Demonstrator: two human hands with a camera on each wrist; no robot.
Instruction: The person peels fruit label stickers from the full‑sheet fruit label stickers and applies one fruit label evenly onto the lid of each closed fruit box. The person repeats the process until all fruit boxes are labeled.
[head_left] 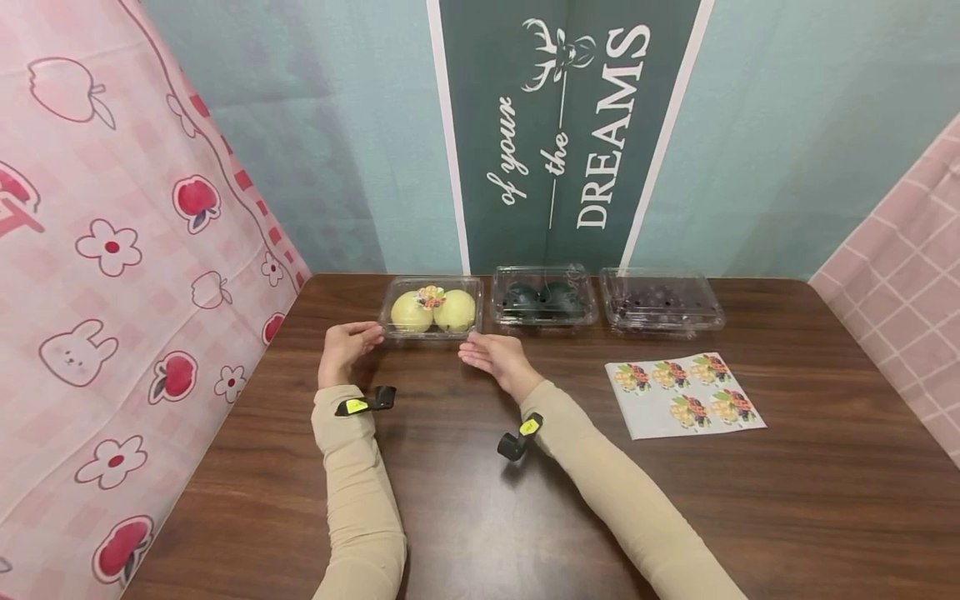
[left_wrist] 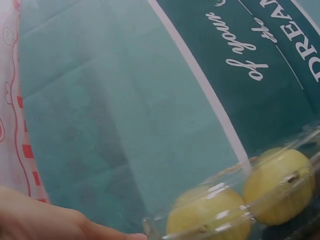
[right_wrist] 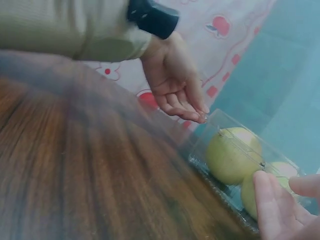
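Note:
A clear plastic fruit box (head_left: 430, 332) stands at the back left of the table, with two round yellow-green fruits (head_left: 412, 313) inside. On its lid lies a sticker (head_left: 431, 297) printed with colourful fruit. My left hand (head_left: 347, 348) pinches the box's front left corner between thumb and fingertips; the right wrist view shows this left hand (right_wrist: 176, 82) from the side. At the front right corner, my right hand (head_left: 501, 358) holds the edge with its thumb on top and its fingers lower down. Only part of the left hand (left_wrist: 55, 220) shows in the left wrist view.
Beside that box stand a clear box (head_left: 543, 319) of dark green fruits and another box (head_left: 663, 323) of dark purple fruit. A white sheet (head_left: 648, 421) with several fruit stickers lies at the right. Curtains hang behind the wooden table (head_left: 480, 517) and along both sides.

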